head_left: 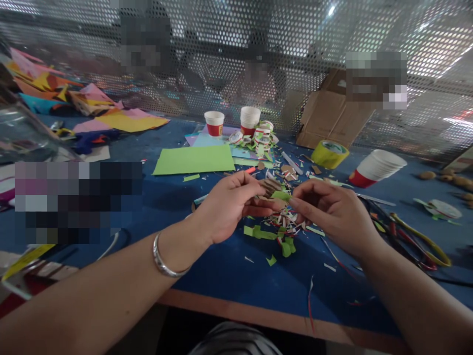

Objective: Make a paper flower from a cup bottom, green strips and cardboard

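My left hand [231,204] pinched the card [272,186] above the scraps [288,223], long axis crosswise, free end pointing right, and my right hand [330,212] met the green slip [281,195]! Gripping it? I couldn't tell.

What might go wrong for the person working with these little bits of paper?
The small green paper piece at the right grip's fingertips looks thin, so it might tear or slip. The left grip holds a small corrugated cardboard piece, which could bend if squeezed hard. Loose paper scraps lie right below both, so a dropped bit could get lost among them.
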Demonstrator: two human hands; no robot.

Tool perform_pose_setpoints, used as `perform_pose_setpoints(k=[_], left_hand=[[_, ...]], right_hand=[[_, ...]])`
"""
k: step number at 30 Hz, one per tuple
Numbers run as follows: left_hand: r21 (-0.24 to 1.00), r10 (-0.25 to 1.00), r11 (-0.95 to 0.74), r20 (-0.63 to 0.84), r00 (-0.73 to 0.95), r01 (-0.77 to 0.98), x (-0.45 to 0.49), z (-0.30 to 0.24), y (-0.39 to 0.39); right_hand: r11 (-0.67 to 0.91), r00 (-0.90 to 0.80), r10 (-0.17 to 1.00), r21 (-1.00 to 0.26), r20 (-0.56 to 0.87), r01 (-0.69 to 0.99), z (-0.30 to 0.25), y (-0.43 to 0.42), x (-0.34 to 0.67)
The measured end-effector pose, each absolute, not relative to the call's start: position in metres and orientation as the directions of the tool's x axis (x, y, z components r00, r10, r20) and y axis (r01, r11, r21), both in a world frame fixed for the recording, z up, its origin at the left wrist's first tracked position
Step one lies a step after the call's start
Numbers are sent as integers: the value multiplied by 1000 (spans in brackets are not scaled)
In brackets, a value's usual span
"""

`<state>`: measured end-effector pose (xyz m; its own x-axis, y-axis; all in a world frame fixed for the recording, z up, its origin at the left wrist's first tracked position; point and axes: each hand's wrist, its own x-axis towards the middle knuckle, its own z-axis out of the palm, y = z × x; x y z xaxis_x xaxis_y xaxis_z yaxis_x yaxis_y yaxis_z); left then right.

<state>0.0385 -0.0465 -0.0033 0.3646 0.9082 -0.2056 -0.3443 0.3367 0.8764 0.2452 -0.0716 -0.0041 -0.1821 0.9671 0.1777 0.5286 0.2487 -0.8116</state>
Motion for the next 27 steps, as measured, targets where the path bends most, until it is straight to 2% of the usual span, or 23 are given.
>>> perform_pose_setpoints(k=[12,21,27], left_hand=[[846,917,317,-159,365,-428,41,-6,-47],[853,920,320,-176,349,-413,41,-9,-44],[888,904,278,-113,412,-367,40,-12,-44]], right_hand=[[237,-173,971,-787,167,570,-4,-70,245],[277,-208,960,-766,189,581,-5,-70,247],[261,-210,963,-770,168,583,-10,-68,249]])
